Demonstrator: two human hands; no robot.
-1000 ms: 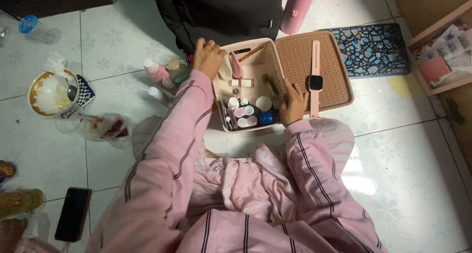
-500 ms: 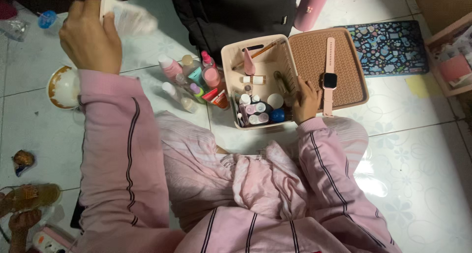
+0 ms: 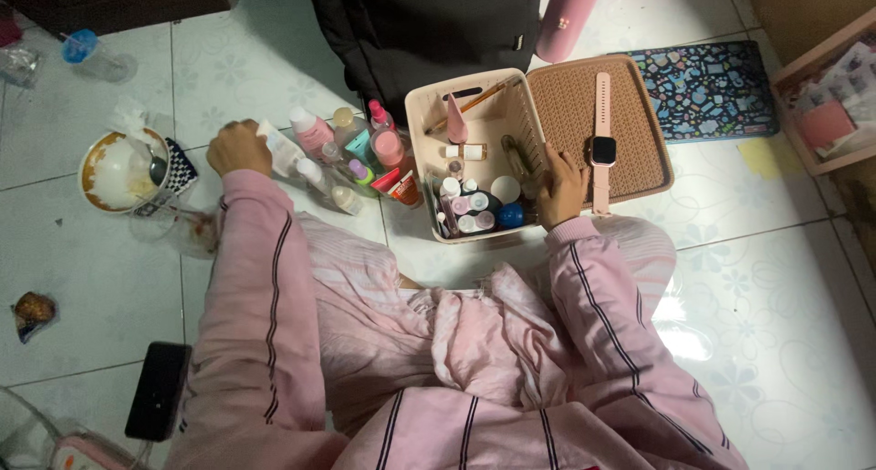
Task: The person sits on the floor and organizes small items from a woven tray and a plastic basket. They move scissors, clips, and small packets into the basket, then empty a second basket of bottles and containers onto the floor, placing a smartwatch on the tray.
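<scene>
Fingers of the left hand (image 3: 239,148) are closed on a white soft packet (image 3: 279,148); the beige plastic organiser box (image 3: 429,173) is gripped at its rim by the right hand (image 3: 561,188).

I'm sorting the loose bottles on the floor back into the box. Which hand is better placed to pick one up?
The left hand, probably. It already lies on a white tube right beside the cluster of bottles on the floor. The right hand rests on the pink box, on its far side from the bottles.
</scene>
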